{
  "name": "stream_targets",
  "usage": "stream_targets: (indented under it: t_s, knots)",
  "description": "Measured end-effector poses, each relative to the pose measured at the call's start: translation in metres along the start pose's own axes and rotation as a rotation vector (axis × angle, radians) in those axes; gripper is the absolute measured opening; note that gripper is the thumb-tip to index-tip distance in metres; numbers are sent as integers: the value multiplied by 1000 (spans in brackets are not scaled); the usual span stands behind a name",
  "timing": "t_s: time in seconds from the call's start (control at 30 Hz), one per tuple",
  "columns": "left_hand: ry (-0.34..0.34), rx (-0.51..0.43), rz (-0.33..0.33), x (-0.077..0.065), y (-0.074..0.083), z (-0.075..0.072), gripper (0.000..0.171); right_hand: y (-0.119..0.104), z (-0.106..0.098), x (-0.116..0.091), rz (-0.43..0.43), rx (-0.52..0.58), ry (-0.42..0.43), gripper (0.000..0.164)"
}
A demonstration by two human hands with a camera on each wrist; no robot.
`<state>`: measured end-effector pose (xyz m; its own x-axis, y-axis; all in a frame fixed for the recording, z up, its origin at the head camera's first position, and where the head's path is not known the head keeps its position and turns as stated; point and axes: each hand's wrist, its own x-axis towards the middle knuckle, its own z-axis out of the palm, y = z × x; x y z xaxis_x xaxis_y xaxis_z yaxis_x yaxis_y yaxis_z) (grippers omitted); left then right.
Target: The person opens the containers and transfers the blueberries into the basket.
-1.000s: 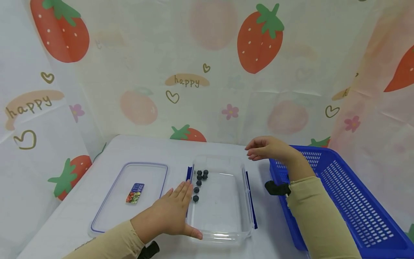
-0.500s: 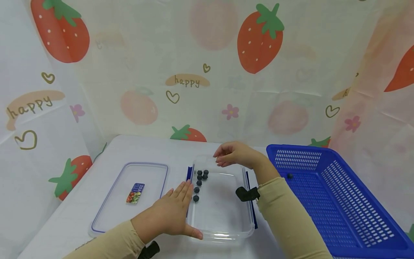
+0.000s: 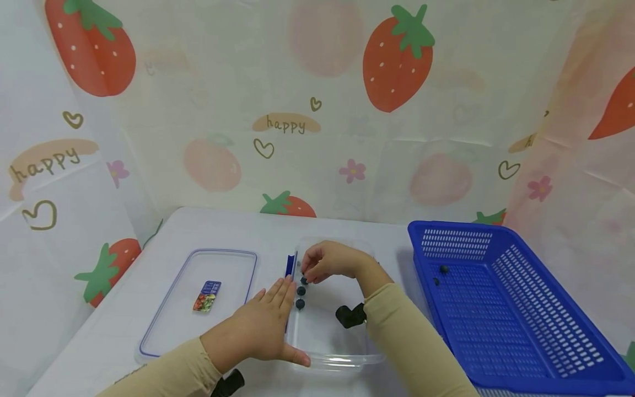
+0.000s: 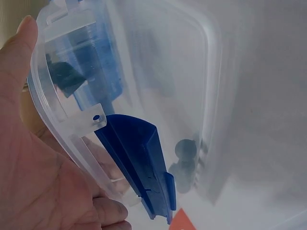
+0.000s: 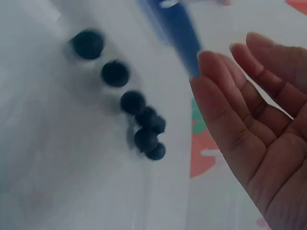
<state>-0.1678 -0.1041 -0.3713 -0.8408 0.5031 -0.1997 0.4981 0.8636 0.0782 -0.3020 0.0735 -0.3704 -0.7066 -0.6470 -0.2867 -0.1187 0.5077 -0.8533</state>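
Several blueberries [image 3: 300, 291] lie along the left inner side of a clear plastic box [image 3: 342, 361] with blue side clips [image 4: 139, 163]. My left hand [image 3: 263, 320] rests on the box's left rim, fingers extended and thumb at the near corner. Over the far left part of the box is my right hand [image 3: 332, 262], its fingertips close to the blueberries and hiding some in the head view. From the right wrist, the right hand [image 5: 259, 120] shows loosely bent fingers with nothing between them, apart from a cluster of blueberries [image 5: 145, 139].
A blue plastic basket [image 3: 526, 331] stands to the right, with a blueberry [image 3: 444, 269] and a smaller dark piece [image 3: 436, 281] inside. To the left lies a clear lid [image 3: 168, 331] bearing a printed label [image 3: 206, 296]. A strawberry-patterned curtain [image 3: 278, 66] rises behind the table.
My right hand has moved left and down from beside the basket to the blueberries in the box, uncovering a blueberry inside the basket. The left hand has stayed on the rim.
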Motion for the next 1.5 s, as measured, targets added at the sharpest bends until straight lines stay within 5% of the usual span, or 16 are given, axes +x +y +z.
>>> stream_targets:
  t_s: [0.7,1.03,1.27,1.5]
  knots:
    - [9,0,-3,-1,2,0,127,18,30,14,194,-297,-152,19]
    - [4,-1,-1,-1,2,0,128,20,28,18,126,-304,-155,19]
    - [-1,-8,-3,-1,2,-1,127,17,21,18,50,-134,-75,8]
    - [1,-9,-2,-2,3,-1,127,12,14,16,10,-81,-54,8]
